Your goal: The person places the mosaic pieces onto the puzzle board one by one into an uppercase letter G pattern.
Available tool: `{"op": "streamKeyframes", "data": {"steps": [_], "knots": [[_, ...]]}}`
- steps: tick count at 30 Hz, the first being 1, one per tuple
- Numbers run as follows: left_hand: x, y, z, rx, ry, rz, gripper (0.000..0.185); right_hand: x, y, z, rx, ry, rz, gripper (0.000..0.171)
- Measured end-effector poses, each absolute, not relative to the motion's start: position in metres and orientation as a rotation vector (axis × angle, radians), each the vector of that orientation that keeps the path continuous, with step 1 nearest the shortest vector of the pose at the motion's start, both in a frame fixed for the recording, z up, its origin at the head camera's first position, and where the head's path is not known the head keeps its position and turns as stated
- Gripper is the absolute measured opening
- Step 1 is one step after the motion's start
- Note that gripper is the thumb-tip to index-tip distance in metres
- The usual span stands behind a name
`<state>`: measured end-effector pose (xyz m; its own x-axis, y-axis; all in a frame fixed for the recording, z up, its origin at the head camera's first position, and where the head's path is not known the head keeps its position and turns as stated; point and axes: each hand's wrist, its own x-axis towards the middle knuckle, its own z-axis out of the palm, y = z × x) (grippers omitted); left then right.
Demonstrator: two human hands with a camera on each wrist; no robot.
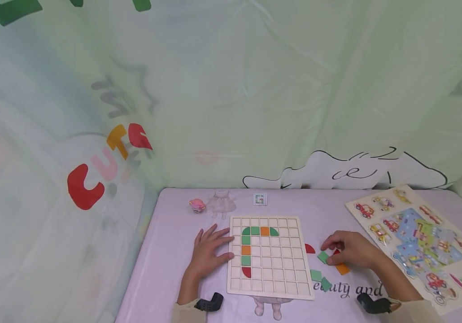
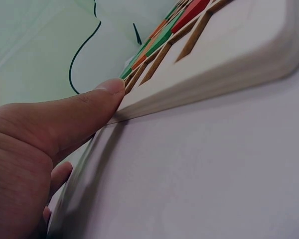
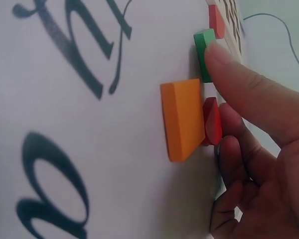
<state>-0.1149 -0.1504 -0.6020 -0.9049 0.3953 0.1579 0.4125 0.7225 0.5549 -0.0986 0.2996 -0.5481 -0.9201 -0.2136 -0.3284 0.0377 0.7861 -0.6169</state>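
A wooden grid board [image 1: 269, 287] lies mid-table with several green, orange and red tiles set in its left columns. My left hand [image 1: 211, 251] rests flat on the cloth at the board's left edge. Its thumb [image 2: 74, 119] touches the board's side [image 2: 214, 64]. My right hand [image 1: 352, 249] hovers over loose tiles right of the board. One fingertip [image 3: 224, 59] touches a green square tile [image 3: 204, 55] [image 1: 323, 257]. A red piece [image 3: 213, 121] and an orange square [image 3: 183, 119] [image 1: 342, 268] lie beside the loosely curled fingers.
A red quarter-round [image 1: 309, 248] and two green tiles [image 1: 316, 275] lie near the board's right edge. A vehicle puzzle board [image 1: 416, 237] fills the right side. A pink toy [image 1: 197, 205] and a small card [image 1: 259, 199] sit at the back, before a printed curtain.
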Motion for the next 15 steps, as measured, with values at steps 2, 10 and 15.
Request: {"op": "streamKeyframes", "data": {"steps": [2,10,15], "knots": [[-0.1153,-0.1505,-0.6027,-0.678,-2.887,-0.929,0.050,-0.0984,0.2998,-0.5481,-0.152,2.594,-0.901,0.029],[-0.1162,-0.1505,-0.6041,-0.679,-2.880,-0.912,0.050,-0.0988,0.2979,-0.5479,-0.155,2.600,-0.896,0.029],[-0.1157,-0.1502,-0.6039,-0.673,-2.893,-0.914,0.050,-0.0992,0.2978,-0.5480,-0.146,2.598,-0.895,0.033]]}}
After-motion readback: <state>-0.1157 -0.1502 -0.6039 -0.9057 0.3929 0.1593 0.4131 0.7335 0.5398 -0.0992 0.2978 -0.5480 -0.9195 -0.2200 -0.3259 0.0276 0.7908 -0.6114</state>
